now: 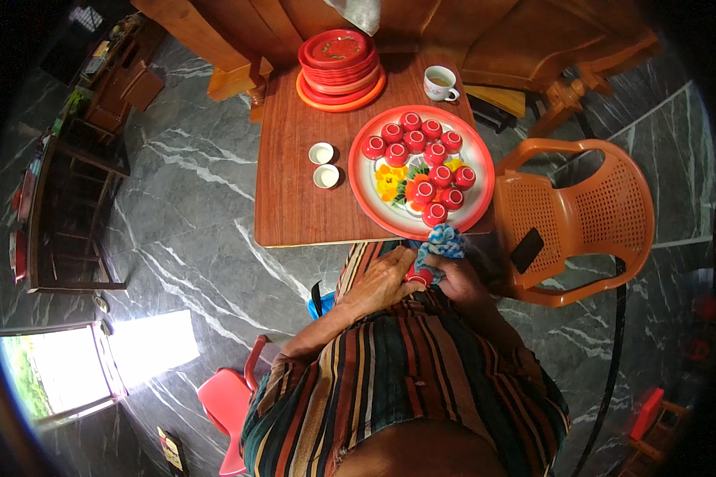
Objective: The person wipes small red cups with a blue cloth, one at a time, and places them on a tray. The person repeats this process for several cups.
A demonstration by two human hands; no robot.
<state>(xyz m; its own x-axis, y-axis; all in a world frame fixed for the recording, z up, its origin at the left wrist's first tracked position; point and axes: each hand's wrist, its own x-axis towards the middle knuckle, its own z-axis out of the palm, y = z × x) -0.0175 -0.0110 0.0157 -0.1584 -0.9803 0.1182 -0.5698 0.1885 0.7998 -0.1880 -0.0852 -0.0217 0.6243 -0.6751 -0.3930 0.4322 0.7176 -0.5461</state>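
Note:
Close to my body, my left hand (383, 279) grips a small red cup (420, 276), partly covered by my fingers. My right hand (458, 279) holds a blue and white cloth (443, 244) against that cup. Just beyond my hands lies a round enamel tray (363, 206) with a red rim and painted flowers. Several red cups (415, 141) stand upside down on it, their white-ringed bases up. Left of the tray, two small white cups (326, 176) stand upright on the wooden table (292, 208).
A stack of red plates (338, 50) stands at the table's far edge. A white mug (440, 83) with liquid sits at the far right corner. An orange plastic chair (614, 203) with a black phone-like object (527, 250) stands right; a pink chair (230, 399) is behind left.

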